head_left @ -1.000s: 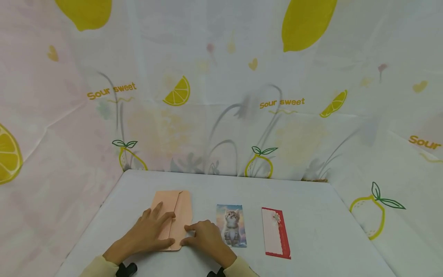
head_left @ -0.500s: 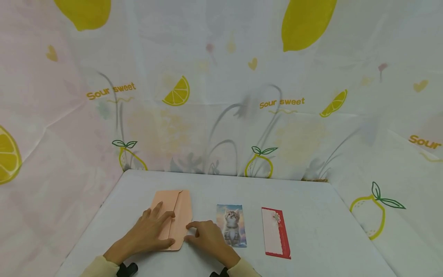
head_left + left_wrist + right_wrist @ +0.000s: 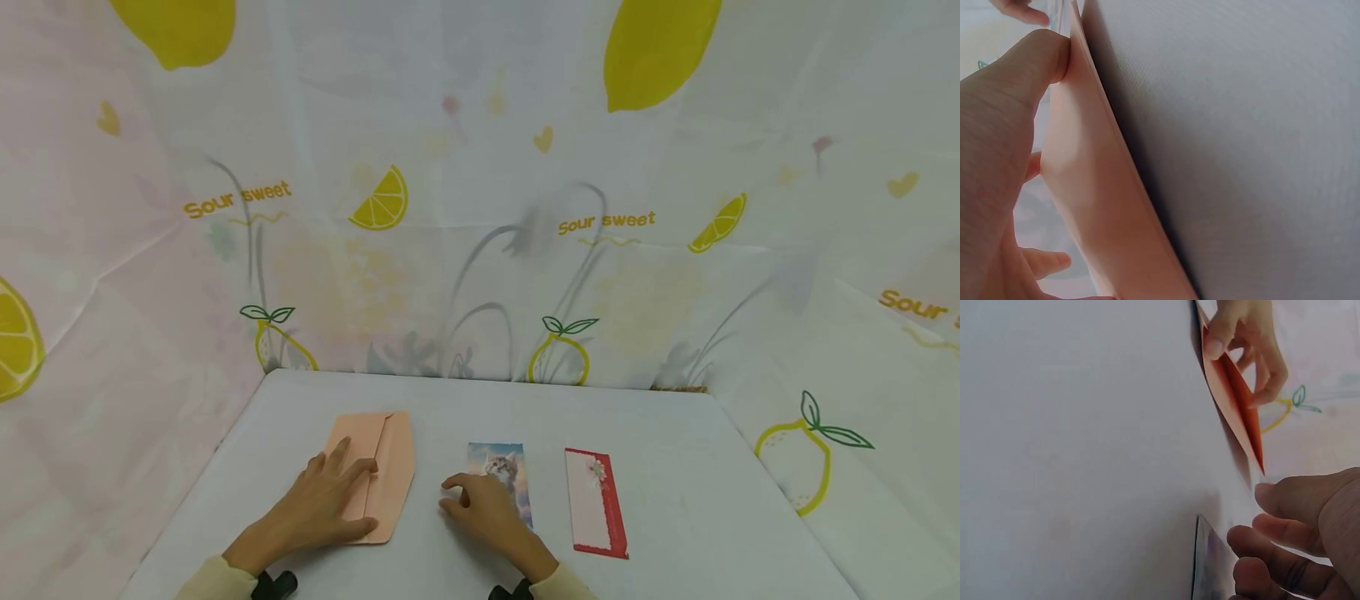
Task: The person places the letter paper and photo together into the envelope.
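A peach envelope (image 3: 392, 483) lies on the white table at the left, its flap side to the right. My left hand (image 3: 318, 500) rests on it with fingers spread; in the left wrist view the thumb (image 3: 1041, 53) touches the envelope close to its long edge. The right wrist view shows a darker orange gap along the envelope. My right hand (image 3: 487, 510) holds nothing, fingers loosely bent and thumb apart from the index finger. It hovers by a kitten picture card (image 3: 502, 458) and hides the card's lower left part.
To the right of the kitten card lies a narrow pale pink card (image 3: 589, 504) with a red border and a small flower. A lemon-printed curtain (image 3: 450, 167) surrounds the white table (image 3: 690, 467) at the back and sides.
My right hand has left the envelope's right edge and moved right, partly over the kitten card. My left hand stays on the envelope.
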### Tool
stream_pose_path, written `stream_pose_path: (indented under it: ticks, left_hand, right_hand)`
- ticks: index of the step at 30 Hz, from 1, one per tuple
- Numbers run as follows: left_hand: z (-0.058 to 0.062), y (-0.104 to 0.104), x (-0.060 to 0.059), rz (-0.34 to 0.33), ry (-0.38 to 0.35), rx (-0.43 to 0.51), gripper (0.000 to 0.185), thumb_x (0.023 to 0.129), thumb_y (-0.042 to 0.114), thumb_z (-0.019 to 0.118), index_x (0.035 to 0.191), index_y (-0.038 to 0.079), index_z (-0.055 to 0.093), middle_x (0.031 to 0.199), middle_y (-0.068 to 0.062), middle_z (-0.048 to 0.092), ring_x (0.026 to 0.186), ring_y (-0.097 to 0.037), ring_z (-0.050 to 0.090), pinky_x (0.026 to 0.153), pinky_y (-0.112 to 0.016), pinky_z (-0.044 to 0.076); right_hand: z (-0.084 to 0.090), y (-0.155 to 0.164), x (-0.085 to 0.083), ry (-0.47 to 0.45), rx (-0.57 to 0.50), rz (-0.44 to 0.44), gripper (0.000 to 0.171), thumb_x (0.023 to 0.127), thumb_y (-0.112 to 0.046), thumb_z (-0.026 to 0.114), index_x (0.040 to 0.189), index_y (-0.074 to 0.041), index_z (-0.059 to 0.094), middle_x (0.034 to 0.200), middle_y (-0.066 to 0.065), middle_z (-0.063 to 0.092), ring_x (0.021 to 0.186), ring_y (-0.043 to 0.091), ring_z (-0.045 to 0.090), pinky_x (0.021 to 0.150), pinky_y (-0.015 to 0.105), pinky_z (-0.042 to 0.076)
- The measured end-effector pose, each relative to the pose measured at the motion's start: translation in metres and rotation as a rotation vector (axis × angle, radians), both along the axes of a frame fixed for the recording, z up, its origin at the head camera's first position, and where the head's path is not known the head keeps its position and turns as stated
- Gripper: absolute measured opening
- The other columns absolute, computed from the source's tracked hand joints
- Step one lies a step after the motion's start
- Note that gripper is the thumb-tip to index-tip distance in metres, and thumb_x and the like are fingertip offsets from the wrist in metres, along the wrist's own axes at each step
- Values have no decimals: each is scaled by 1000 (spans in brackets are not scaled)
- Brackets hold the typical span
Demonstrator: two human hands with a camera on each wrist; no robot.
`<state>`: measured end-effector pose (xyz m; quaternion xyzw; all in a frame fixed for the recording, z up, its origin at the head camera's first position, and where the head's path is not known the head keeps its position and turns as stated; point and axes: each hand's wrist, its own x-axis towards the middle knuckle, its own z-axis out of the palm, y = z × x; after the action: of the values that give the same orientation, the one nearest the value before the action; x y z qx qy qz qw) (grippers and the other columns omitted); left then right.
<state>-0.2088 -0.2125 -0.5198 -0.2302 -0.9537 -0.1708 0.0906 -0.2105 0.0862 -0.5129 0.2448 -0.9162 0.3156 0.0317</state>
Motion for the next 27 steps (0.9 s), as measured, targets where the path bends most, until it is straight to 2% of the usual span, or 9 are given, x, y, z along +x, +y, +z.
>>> stream_pose_path:
  ticks: [6, 11, 16, 23, 27]
  left_hand:
    - [-1, 1, -1, -11, 22, -11, 65, 78, 65, 78, 127, 28, 58, 150, -33, 41, 111, -59, 52, 77, -67, 48]
    - [-3, 1, -3, -14, 36, -23, 64, 78, 66, 78, 125, 28, 59, 149, -33, 42, 109, -57, 53, 74, -63, 49]
    - [-3, 1, -3, -12, 31, -22, 65, 78, 66, 78, 126, 28, 58, 150, -33, 41, 109, -56, 53, 75, -64, 49]
    - [-3, 0, -2, -14, 26, -25, 64, 78, 65, 78, 126, 28, 58, 149, -34, 41, 109, -58, 53, 75, -66, 48]
    - [-3, -1, -2, -3, 34, -32, 65, 78, 66, 78, 126, 28, 58, 149, -33, 41, 107, -56, 54, 75, -65, 49]
  right_hand:
    - [5, 33, 1, -38, -52, -53, 22, 96, -20, 74, 113, -5, 76, 56, -14, 52, 44, -1, 38, 43, 21, 32]
    - [5, 60, -1, -28, -70, -83, 22, 96, -18, 73, 112, -3, 76, 58, -11, 51, 47, -2, 35, 44, 21, 29]
    - [3, 83, -1, 0, -51, -145, 19, 94, -15, 75, 109, -3, 76, 58, -11, 51, 48, 0, 36, 45, 22, 29]
    - [4, 100, 3, -64, -61, -195, 21, 92, -18, 77, 107, -3, 76, 62, -10, 57, 51, 2, 42, 47, 24, 35]
    - [3, 105, 4, -63, -64, -213, 25, 90, -21, 80, 107, -2, 75, 62, -10, 57, 51, 2, 43, 48, 24, 36]
